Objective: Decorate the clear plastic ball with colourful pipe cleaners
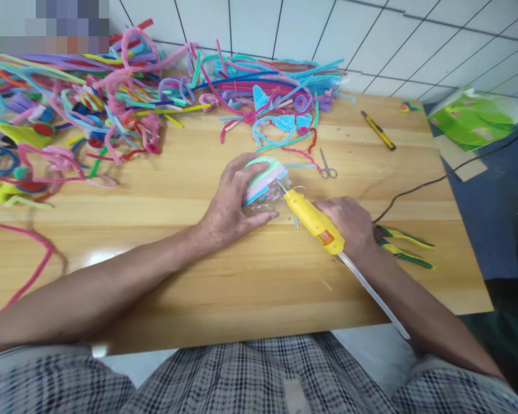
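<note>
My left hand (228,204) grips a pastel rounded piece (265,177) striped in green, pink and blue, fuzzy like coiled pipe cleaners. Clear plastic (265,202) shows beneath it. In my right hand (349,221) is a yellow hot glue gun (313,218), its metal tip touching or very close to the right edge of the striped piece. A long clear glue stick (375,296) sticks out of the gun's back end. My right fingers are partly hidden behind the gun.
Many coloured pipe cleaners (125,86) heap along the table's back and left. Small scissors (327,167) and a yellow utility knife (379,131) lie beyond my hands. Green-yellow pliers (408,247) rest beside my right wrist. A black cord (418,187) crosses the right edge; a green bag (475,118) is past it.
</note>
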Demonstrator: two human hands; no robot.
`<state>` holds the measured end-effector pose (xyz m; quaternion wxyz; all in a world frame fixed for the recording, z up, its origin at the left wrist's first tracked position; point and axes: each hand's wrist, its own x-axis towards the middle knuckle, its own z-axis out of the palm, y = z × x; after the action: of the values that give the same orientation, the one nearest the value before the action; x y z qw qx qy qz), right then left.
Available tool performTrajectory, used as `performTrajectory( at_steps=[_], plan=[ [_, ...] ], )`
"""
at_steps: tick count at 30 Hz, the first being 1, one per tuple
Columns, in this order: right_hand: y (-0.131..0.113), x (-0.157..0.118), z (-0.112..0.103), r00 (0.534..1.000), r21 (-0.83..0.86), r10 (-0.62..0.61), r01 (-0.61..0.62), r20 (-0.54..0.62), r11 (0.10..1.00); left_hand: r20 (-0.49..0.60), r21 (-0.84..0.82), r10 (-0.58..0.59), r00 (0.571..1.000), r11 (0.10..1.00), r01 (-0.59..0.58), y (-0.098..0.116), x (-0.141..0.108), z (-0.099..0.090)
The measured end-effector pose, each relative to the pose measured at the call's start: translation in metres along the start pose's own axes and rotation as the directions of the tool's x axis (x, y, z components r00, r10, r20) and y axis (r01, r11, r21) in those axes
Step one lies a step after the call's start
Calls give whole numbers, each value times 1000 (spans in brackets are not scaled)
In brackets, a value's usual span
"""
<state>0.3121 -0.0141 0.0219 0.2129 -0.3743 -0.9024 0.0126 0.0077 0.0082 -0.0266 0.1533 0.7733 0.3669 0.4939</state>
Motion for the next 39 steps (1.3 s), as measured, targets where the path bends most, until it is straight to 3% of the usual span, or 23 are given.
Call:
performTrajectory(
  at_steps=[6, 11, 16, 21, 29, 33, 39],
  plan=[
    [-7, 10, -3, 965, 11, -174, 179, -198, 984, -2, -20, 26, 1000, 999, -26, 1, 1, 0],
    [-4, 2, -3, 999, -11, -35, 35, -23, 999, -14, -21, 38, 999, 999, -38, 2, 1, 0],
    [-3, 3, 4, 988, -34, -96, 93, -123, 995, -10, -43, 20, 1000, 999, -21, 1, 1, 1],
    [-5, 8, 2, 980, -29, -124, 120, -155, 992, -8, -17, 51, 999, 999, -52, 0, 1, 0],
    [-10, 15, -5, 956, -23, -214, 214, -200, 977, 18, 20, 8, 1000, 1000, -8, 1, 0, 0],
    [-8, 13, -3, 962, -19, -185, 185, -199, 983, 15, -6, 14, 1000, 1000, -14, 3, 1, 0],
    [-4, 2, -5, 999, -11, -16, 16, -36, 1000, 15, 21, 3, 1000, 1000, -3, 3, 1, 0]
  ],
)
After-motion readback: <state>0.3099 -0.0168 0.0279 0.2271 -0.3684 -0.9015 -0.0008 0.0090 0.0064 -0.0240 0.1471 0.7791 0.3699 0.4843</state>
